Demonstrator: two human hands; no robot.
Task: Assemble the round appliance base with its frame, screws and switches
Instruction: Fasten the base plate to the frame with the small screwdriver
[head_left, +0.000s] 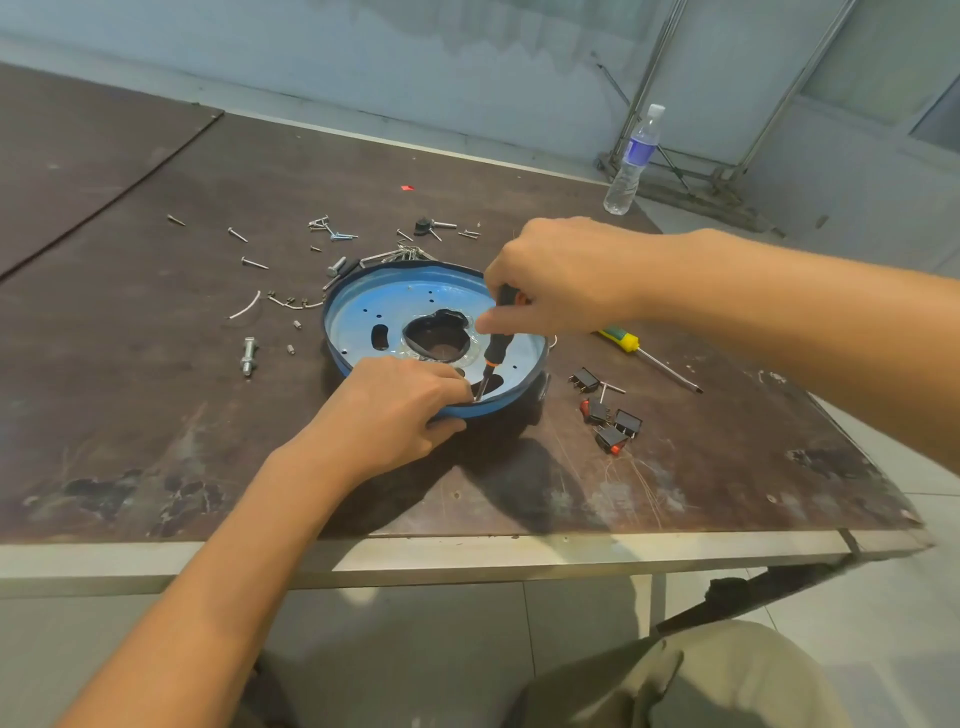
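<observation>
Grips screwdriver (496, 345) in right hand (561, 280), wrist arched, tip down inside near rim of round blue base (363, 312); clasps that rim with left hand (395, 410), thumb outside.

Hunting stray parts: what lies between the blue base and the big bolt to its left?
Head view: a small metal sleeve between bolt and base.

The brown tabletop (156, 364) is scuffed and scratched toward its front edge. 1 clear water bottle (631, 166) with a blue label and white cap stands upright at its far right corner. 1 yellow-and-green screwdriver (649, 358) lies flat on the right side. A small red scrap (408, 187) lies farther back. A metal stand (691, 171) sits on the tiled floor (415, 649) by the pale wall (363, 52).
</observation>
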